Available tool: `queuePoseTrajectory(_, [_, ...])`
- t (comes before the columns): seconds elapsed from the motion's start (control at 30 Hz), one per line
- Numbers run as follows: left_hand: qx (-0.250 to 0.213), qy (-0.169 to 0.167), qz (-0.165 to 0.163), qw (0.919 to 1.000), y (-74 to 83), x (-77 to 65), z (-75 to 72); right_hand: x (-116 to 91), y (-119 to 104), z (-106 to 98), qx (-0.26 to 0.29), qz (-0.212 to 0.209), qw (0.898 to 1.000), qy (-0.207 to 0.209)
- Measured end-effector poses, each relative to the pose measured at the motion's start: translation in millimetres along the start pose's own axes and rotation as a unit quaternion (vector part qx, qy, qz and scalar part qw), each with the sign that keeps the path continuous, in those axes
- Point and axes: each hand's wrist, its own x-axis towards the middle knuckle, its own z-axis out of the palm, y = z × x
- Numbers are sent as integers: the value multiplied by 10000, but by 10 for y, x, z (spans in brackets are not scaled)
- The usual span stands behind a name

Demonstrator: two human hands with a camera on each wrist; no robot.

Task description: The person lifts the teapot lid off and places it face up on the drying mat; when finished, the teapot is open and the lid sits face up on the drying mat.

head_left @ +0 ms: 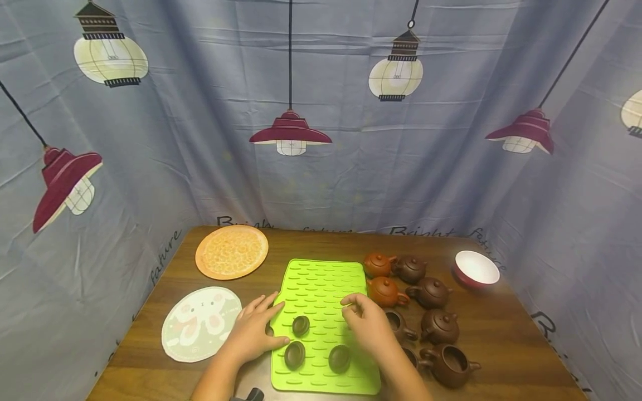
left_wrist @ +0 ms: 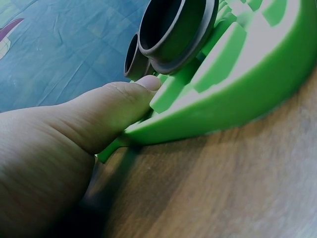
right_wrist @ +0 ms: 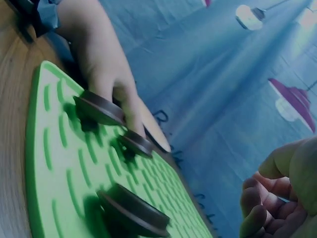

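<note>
Three dark brown teapot lids lie upside down on a bright green ridged mat (head_left: 321, 295): a small lid (head_left: 300, 326), a larger lid (head_left: 295, 355) and another lid (head_left: 339, 359). My left hand (head_left: 256, 328) rests at the mat's left edge with spread fingers. In the left wrist view its thumb (left_wrist: 119, 101) lies on the mat's rim beside a lid (left_wrist: 178, 32). Over the mat's right side hovers my right hand (head_left: 368, 323), fingers loosely bent. The right wrist view shows nothing between those fingers (right_wrist: 255, 218).
Right of the mat stand orange-brown teapots (head_left: 385, 291) and several dark ones (head_left: 439, 327), some lidless, like the front teapot (head_left: 453, 366). A red-and-white bowl (head_left: 476, 268) sits far right. An orange round mat (head_left: 232, 252) and a rabbit-patterned mat (head_left: 200, 324) lie left.
</note>
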Motion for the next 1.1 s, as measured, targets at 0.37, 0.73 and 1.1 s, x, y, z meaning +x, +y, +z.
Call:
queuePoseTrajectory(0.37, [-19, -1, 8, 10000, -5, -10, 18, -126, 104, -432, -475, 132, 9951, 851])
queuePoseTrajectory(0.73, [-146, -10, 59, 9999, 47, -7, 30, -280, 355, -918, -1027, 328, 9875, 1151])
queuePoseTrajectory(1.1, [-40, -53, 25, 10000, 6, -10, -13, -374, 646, -1279, -1836, 450, 9709, 1467])
